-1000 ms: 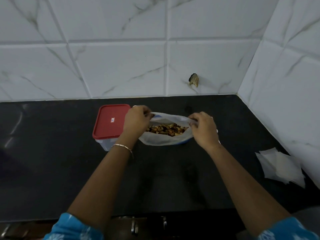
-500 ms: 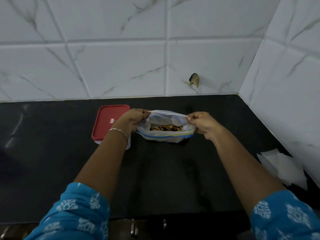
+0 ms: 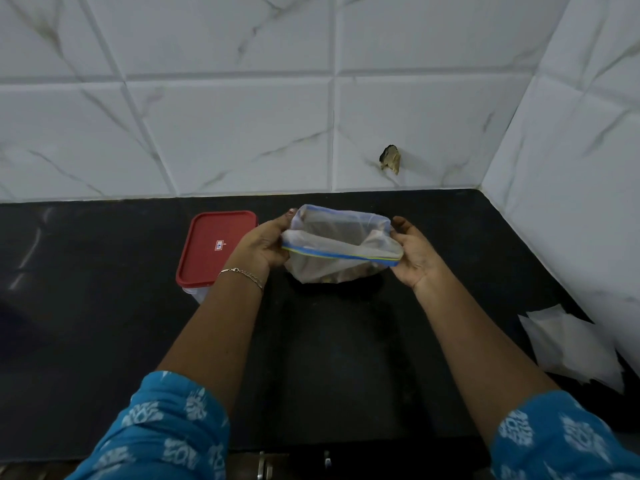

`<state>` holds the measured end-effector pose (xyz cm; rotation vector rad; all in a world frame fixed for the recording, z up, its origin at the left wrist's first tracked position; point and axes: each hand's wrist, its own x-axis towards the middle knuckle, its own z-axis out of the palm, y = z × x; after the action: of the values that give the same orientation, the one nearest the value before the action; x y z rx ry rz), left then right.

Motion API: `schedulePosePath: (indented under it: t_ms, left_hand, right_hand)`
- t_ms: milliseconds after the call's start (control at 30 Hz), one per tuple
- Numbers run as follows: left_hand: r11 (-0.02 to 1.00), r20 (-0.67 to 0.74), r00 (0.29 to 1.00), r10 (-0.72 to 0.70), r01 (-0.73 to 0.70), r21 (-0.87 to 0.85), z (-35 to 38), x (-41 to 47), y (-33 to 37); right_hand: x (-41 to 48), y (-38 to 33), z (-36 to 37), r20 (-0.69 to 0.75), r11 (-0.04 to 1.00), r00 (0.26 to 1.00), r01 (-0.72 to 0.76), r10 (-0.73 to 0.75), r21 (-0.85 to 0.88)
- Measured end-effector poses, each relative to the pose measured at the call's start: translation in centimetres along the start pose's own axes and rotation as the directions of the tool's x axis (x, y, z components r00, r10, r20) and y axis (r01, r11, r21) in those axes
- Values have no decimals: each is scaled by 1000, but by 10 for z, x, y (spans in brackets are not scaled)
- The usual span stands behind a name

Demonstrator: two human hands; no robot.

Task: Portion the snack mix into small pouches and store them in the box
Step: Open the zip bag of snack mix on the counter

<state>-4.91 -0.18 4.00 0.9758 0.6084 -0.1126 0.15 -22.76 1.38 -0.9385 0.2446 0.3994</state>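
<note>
A clear zip bag of snack mix (image 3: 337,249) with a blue seal strip hangs just above the black counter, mouth stretched wide toward me. My left hand (image 3: 265,245) pinches its left rim and my right hand (image 3: 412,254) pinches its right rim. Brown mix shows dimly through the bag's lower part. A clear box with a red lid (image 3: 214,249) stands closed on the counter just left of my left hand. A loose pile of small white pouches (image 3: 571,344) lies at the right, by the side wall.
The black counter (image 3: 104,323) runs back to a white marble-tiled wall, with a second tiled wall on the right forming a corner. A chipped hole (image 3: 390,159) marks the back wall. Metal handles (image 3: 263,467) show below the counter's front edge.
Both hands have lifted the bag off the counter and drawn it toward me, pulling its mouth wider. The mix that showed in the opening is now sunk lower in the bag.
</note>
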Motion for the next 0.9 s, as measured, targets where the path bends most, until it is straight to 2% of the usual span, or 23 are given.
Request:
schedulePosePath:
  t_ms: [133, 200, 300, 400, 500, 567, 633, 667, 733, 800, 867, 900]
  left_hand:
    - [986, 81, 993, 87, -74, -152, -4, 5, 2]
    - [979, 132, 985, 115, -90, -183, -7, 5, -2]
    - [975, 152, 976, 155, -127, -184, -13, 6, -10]
    - [976, 94, 974, 205, -195, -101, -10, -6, -18]
    - [943, -51, 951, 304, -292, 159, -3, -13, -25]
    - [820, -142, 868, 475, -378, 430, -4, -17, -32]
    - [627, -126, 749, 651, -436, 646, -9, -21, -39]
    - [549, -107, 721, 684, -413, 727, -11, -24, -40]
    - [430, -94, 749, 656, -269, 862, -16, -33, -41]
    - [228, -70, 784, 617, -93, 969, -19, -42, -42]
    - [80, -42, 759, 649, -13, 997, -21, -51, -46]
    - [67, -31, 738, 674, -19, 998, -21, -54, -47]
  right_hand:
    - [-4, -5, 4, 47, 994, 999, -10, 5, 104]
    - [-8, -7, 4, 16, 994, 1000, -18, 16, 103]
    - [-13, -4, -1, -70, 997, 997, -18, 13, -78]
    - [-21, 5, -6, -132, 957, 991, -55, 17, -286]
    - [-29, 9, -9, -201, 902, 980, -77, -11, -424]
    - [-36, 13, -12, -208, 867, 978, -116, 14, -484]
    - [-42, 14, -15, -199, 831, 980, -122, 14, -543]
    - [-44, 14, -16, -200, 811, 980, -123, 7, -572]
    - [-49, 11, -17, -209, 780, 978, -124, -8, -613]
    - [-53, 8, -17, -209, 798, 978, -128, 3, -589]
    - [-57, 7, -19, -200, 883, 977, -161, 78, -442]
    - [-59, 7, -20, -189, 926, 974, -185, 127, -329]
